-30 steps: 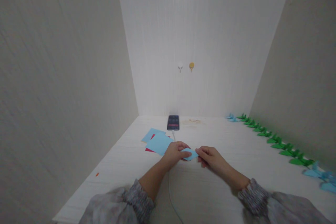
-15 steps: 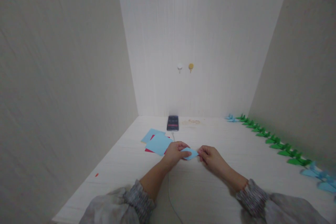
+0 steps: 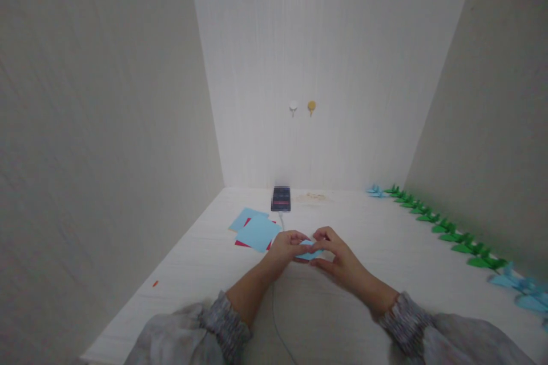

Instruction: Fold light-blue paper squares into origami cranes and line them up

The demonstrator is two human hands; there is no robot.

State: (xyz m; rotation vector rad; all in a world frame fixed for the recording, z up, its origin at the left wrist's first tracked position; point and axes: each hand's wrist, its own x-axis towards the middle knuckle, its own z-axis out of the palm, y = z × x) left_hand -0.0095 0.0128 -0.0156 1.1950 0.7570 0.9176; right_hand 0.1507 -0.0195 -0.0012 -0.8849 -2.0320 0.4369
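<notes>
Between hands, folded blue paper, long axis left-to-right.

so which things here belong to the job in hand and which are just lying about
Seem to belong:
folded light-blue paper, in the left hand, with the right hand at it
loose light-blue and red sheets
green folded-paper figures

Probably just about:
phone
white cable
orange-red scrap
white wall hook
yellow wall hook
</notes>
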